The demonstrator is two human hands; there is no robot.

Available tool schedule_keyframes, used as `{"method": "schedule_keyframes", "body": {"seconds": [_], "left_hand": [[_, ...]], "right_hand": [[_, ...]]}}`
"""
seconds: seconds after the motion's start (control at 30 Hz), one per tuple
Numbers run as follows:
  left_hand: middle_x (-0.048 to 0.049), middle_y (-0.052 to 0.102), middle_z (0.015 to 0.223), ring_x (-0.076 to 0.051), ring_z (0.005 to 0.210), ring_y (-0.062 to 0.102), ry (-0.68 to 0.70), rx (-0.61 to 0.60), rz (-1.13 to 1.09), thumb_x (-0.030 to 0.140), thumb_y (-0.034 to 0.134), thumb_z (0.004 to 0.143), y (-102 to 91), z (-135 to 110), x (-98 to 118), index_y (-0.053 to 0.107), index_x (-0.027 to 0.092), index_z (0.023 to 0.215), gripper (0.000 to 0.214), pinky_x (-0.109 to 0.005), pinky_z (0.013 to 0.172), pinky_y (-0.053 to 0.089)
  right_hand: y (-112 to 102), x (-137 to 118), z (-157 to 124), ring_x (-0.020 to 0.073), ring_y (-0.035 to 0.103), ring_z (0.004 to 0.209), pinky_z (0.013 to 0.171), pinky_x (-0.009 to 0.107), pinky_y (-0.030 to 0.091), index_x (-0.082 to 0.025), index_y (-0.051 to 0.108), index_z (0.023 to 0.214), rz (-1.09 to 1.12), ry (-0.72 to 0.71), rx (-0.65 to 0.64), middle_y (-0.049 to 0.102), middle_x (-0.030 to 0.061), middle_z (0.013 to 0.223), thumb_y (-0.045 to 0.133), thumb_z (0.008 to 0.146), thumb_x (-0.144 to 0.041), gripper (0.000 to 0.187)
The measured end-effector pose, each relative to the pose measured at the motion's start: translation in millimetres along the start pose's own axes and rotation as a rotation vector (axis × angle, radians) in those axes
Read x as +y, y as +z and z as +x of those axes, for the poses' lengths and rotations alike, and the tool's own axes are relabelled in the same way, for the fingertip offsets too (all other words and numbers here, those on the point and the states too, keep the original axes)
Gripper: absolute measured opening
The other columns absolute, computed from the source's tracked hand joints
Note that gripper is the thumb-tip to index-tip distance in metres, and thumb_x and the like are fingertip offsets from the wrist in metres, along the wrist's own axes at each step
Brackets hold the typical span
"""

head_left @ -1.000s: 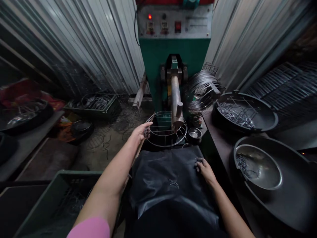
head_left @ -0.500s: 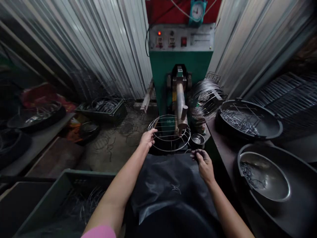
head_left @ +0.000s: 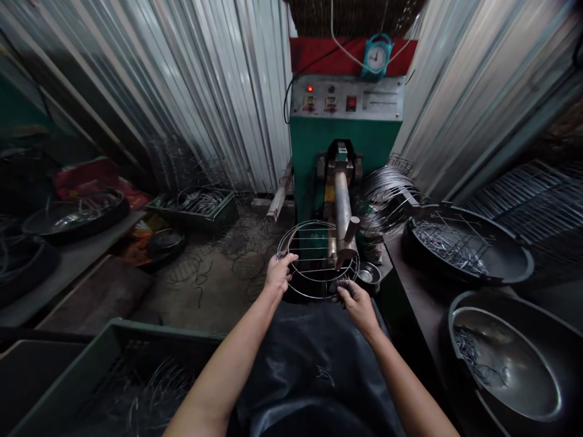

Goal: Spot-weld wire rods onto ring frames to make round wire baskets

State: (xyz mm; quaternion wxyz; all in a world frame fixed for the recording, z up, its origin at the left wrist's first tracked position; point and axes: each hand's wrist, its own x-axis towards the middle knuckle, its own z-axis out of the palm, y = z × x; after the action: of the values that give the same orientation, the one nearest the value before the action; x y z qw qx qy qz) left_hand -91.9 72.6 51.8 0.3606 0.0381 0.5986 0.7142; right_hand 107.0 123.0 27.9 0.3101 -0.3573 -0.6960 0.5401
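Note:
My left hand [head_left: 279, 273] is closed on the left rim of a round wire rack [head_left: 314, 297], made of rings with straight cross wires. The rack is held beneath the metal arm [head_left: 342, 197] of a green spot-welding machine [head_left: 303, 139]. At the rack's front right rim, my right hand [head_left: 356, 301] has its thumb and fingers pinched together; what lies in the pinch is too small to make out. Several short bent wire pieces [head_left: 325, 376] lie on the black apron [head_left: 296, 358] over my lap.
A small metal bowl [head_left: 368, 274] stands right of the rack, below a bundle of wire rings [head_left: 387, 194]. Large pans [head_left: 510, 267] with wire pieces are on the right. A green crate [head_left: 113, 340] stands at lower left. Behind it, wire scraps [head_left: 186, 267] lie on the floor.
My right hand has moved left and in to the rack's front rim. My left hand keeps its hold on the rack. The view has tilted up and shifted slightly left.

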Motion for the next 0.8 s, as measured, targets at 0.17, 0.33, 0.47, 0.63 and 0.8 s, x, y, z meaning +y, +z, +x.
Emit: {"method": "schedule_keyframes", "body": {"seconds": [0.17,0.33,0.47,0.63,0.8], "left_hand": [[0.0116,0.025,0.043,-0.003,0.035,0.02,-0.021,0.009,0.019,0.025,0.067,0.047,0.8,2.3,0.5,0.041,0.02,0.063,0.031,-0.016,0.035,0.014],[0.0116,0.026,0.043,-0.002,0.035,0.02,-0.041,0.027,0.025,0.025,0.066,0.047,2.3,4.8,-1.0,0.038,0.02,0.061,0.032,-0.017,0.035,0.015],[0.0118,0.024,0.042,-0.002,0.033,0.018,-0.048,0.031,0.015,0.024,0.066,0.048,4.7,9.4,-0.5,0.037,0.02,0.059,0.031,-0.017,0.035,0.012],[0.0113,0.025,0.04,-0.003,0.032,0.018,-0.081,0.065,0.031,0.023,0.066,0.05,9.6,15.8,-1.1,0.039,0.019,0.056,0.029,-0.018,0.034,0.013],[0.0108,0.026,0.041,-0.002,0.033,0.019,-0.122,0.094,0.054,0.026,0.07,0.051,5.9,19.3,-9.2,0.042,0.018,0.057,0.03,-0.018,0.035,0.013]], "right_hand": [[2.9,-2.3,2.0,0.0163,0.06,0.056,0.048,0.024,0.041,-0.018,0.059,0.085,0.041,-0.001,0.004,0.065,0.0029,0.068,0.054,0.077,-0.041,0.025],[2.9,-0.3,4.8,0.0173,0.061,0.057,0.052,0.026,0.044,-0.019,0.059,0.085,0.047,-0.002,0.007,0.064,0.0021,0.065,0.054,0.077,-0.043,0.026],[1.3,2.5,12.1,0.0173,0.061,0.058,0.054,0.027,0.045,-0.018,0.058,0.085,0.054,-0.01,0.0,0.064,0.002,0.064,0.054,0.078,-0.042,0.026],[-0.2,1.4,20.8,0.0149,0.059,0.056,0.056,0.026,0.045,-0.017,0.057,0.081,0.091,-0.01,-0.01,0.064,0.0019,0.068,0.056,0.076,-0.042,0.025],[1.6,-8.6,19.0,0.0145,0.059,0.053,0.052,0.026,0.045,-0.018,0.058,0.079,0.181,0.071,0.0,0.064,0.0013,0.068,0.06,0.07,-0.045,0.029]]}}
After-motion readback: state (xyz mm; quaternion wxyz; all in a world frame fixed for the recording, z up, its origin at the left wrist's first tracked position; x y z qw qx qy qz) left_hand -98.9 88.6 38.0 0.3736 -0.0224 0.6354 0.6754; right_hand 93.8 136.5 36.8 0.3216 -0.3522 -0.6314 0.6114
